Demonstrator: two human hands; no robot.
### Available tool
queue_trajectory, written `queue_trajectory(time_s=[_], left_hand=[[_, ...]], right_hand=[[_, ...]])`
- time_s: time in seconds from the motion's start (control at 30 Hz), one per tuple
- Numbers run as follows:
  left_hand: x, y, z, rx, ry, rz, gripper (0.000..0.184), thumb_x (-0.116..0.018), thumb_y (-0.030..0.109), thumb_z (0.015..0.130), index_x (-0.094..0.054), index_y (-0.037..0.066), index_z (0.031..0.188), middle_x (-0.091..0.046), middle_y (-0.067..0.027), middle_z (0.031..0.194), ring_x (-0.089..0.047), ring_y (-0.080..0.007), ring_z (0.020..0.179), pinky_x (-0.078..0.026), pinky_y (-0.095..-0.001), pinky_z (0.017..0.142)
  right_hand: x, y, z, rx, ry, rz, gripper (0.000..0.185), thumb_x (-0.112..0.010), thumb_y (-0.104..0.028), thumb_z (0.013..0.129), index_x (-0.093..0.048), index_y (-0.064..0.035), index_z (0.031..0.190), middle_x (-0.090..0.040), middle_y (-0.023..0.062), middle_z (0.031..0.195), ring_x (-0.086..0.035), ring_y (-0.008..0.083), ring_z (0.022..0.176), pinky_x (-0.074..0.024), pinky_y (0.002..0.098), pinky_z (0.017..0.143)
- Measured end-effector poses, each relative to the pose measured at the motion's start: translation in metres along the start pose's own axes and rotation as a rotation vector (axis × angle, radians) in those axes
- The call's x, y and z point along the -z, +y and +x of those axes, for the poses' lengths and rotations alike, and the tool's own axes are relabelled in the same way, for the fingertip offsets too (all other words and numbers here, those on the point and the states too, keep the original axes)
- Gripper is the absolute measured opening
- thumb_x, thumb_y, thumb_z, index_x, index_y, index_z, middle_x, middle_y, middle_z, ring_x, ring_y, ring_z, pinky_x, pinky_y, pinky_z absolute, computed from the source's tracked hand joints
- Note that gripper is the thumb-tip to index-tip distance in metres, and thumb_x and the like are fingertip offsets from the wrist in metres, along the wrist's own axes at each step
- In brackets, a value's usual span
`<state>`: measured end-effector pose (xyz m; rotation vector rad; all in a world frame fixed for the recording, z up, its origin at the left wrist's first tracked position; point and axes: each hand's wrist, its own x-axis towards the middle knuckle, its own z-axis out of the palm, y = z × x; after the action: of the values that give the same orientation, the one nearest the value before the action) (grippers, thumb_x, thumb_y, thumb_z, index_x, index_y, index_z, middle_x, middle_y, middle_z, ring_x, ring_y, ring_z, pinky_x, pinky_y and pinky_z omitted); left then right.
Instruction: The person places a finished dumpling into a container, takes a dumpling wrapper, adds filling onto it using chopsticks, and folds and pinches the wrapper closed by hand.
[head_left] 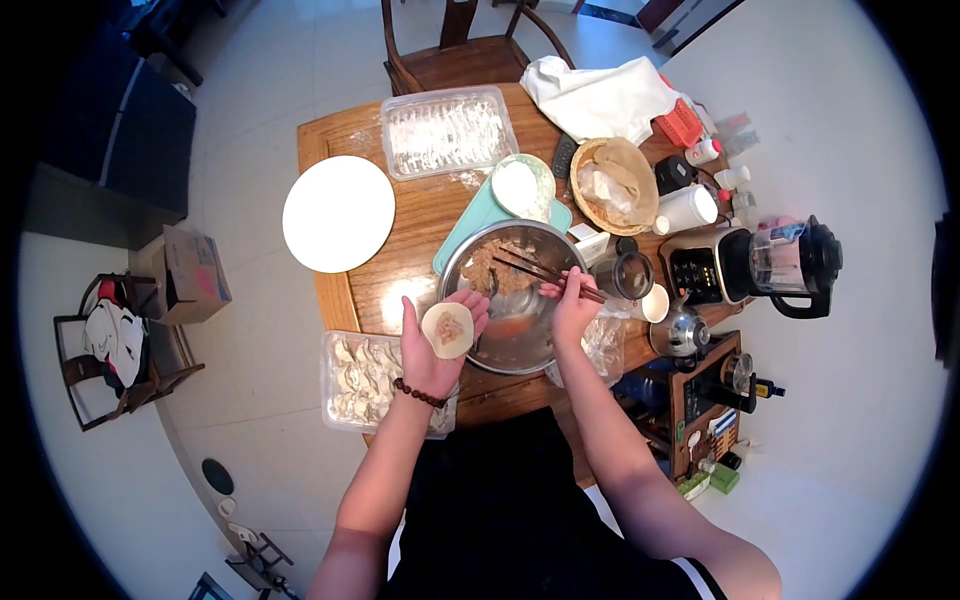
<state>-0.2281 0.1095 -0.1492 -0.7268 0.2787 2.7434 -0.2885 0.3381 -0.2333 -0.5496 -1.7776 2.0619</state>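
On the open palm of my left hand (432, 362) lies a round dough wrapper (447, 331) with a little minced filling at its middle. My right hand (572, 300) is closed round dark chopsticks (530, 267), whose tips point into a large metal bowl (513, 348). Minced filling (484, 266) lies in the far left part of that bowl. Just left of my left wrist, a clear plastic tray (328, 398) holds several folded dumplings (362, 375).
A white round plate (339, 214) and a flour-dusted tray (448, 132) lie farther back. Behind the bowl are a green board (468, 228) and a white bowl (515, 188). To the right stand a basket (579, 190), a glass jar (624, 275), a kettle (679, 333) and a blender (782, 262).
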Motion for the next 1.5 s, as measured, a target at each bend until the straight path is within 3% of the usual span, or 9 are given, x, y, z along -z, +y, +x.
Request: queue_trajectory(time_s=[0.57,0.7,0.73,0.83,0.9,0.97,1.23,1.3,1.5], left_hand=[[0.008,0.001,0.003,-0.005,0.006,0.014,0.091,-0.028,0.07,0.102,-0.043,-0.011,0.142,-0.048,-0.0277,0.145,-0.047,-0.0382,0.137,-0.039,-0.047,0.117],[0.009,0.0,0.01,-0.033,-0.004,0.008,0.088,-0.028,0.068,0.103,-0.043,-0.009,0.142,-0.048,-0.0265,0.146,-0.047,-0.0379,0.137,-0.039,-0.0478,0.118],[0.007,-0.001,0.011,-0.03,-0.008,-0.012,0.086,-0.027,0.067,0.104,-0.044,-0.008,0.142,-0.048,-0.026,0.146,-0.047,-0.0377,0.137,-0.038,-0.0479,0.118],[0.003,0.0,0.013,-0.026,-0.012,-0.031,0.083,-0.025,0.065,0.105,-0.045,-0.006,0.142,-0.05,-0.0244,0.144,-0.048,-0.0367,0.137,-0.038,-0.0476,0.117],[-0.001,0.001,0.014,-0.016,-0.135,0.003,0.082,-0.022,0.065,0.105,-0.047,-0.005,0.141,-0.053,-0.0232,0.142,-0.051,-0.036,0.135,-0.04,-0.0471,0.115],[-0.012,0.0,0.009,-0.014,-0.08,0.006,0.083,-0.021,0.066,0.105,-0.048,-0.005,0.139,-0.055,-0.0222,0.139,-0.054,-0.0352,0.131,-0.042,-0.0468,0.113],[-0.018,0.005,0.002,-0.037,-0.087,0.094,0.081,-0.019,0.065,0.106,-0.05,-0.003,0.137,-0.057,-0.0218,0.137,-0.054,-0.0351,0.131,-0.042,-0.0468,0.112],[-0.008,0.006,0.004,-0.03,-0.192,0.08,0.081,-0.021,0.065,0.105,-0.049,-0.004,0.138,-0.057,-0.0222,0.137,-0.054,-0.035,0.132,-0.042,-0.0471,0.113],[-0.007,0.009,-0.002,-0.057,-0.011,0.047,0.082,-0.024,0.065,0.106,-0.047,-0.006,0.139,-0.054,-0.0243,0.141,-0.053,-0.0364,0.133,-0.042,-0.0466,0.115]], right_hand=[[0.018,-0.045,-0.002,-0.183,0.152,0.223,0.024,-0.057,-0.02,0.105,-0.056,0.0017,0.094,-0.067,0.0173,0.076,-0.069,0.0248,0.057,-0.0614,0.0342,0.052],[0.016,-0.099,-0.02,-0.201,0.029,0.301,0.023,-0.056,-0.019,0.105,-0.058,0.0008,0.093,-0.067,0.0154,0.075,-0.069,0.0249,0.058,-0.0595,0.0352,0.053],[0.009,-0.116,-0.03,-0.223,0.004,0.286,0.021,-0.057,-0.019,0.105,-0.061,-0.0016,0.093,-0.065,0.0092,0.073,-0.065,0.0201,0.056,-0.0541,0.0312,0.052],[0.003,-0.139,-0.052,-0.226,-0.08,0.326,0.019,-0.056,-0.018,0.105,-0.061,-0.0023,0.095,-0.066,0.0104,0.077,-0.064,0.0213,0.055,-0.0536,0.0319,0.051],[0.0,-0.146,-0.063,-0.237,-0.131,0.268,0.021,-0.055,-0.017,0.105,-0.06,0.0001,0.094,-0.065,0.013,0.075,-0.065,0.0233,0.055,-0.0545,0.0328,0.051],[0.0,-0.15,-0.069,-0.247,-0.18,0.209,0.023,-0.054,-0.016,0.106,-0.058,0.0024,0.093,-0.065,0.0157,0.072,-0.066,0.0254,0.055,-0.0555,0.0338,0.05],[-0.004,-0.171,-0.066,-0.109,-0.287,0.188,0.021,-0.053,-0.015,0.106,-0.057,0.0021,0.094,-0.063,0.0151,0.074,-0.065,0.0252,0.053,-0.0551,0.0342,0.046],[-0.002,-0.172,-0.059,0.045,-0.312,0.217,0.02,-0.052,-0.017,0.106,-0.058,-0.0007,0.096,-0.062,0.0123,0.078,-0.062,0.0223,0.055,-0.0521,0.032,0.045],[0.017,-0.104,-0.002,0.002,0.015,0.031,0.026,-0.054,-0.021,0.107,-0.055,0.0023,0.096,-0.062,0.0127,0.075,-0.066,0.0211,0.057,-0.0567,0.0303,0.051]])
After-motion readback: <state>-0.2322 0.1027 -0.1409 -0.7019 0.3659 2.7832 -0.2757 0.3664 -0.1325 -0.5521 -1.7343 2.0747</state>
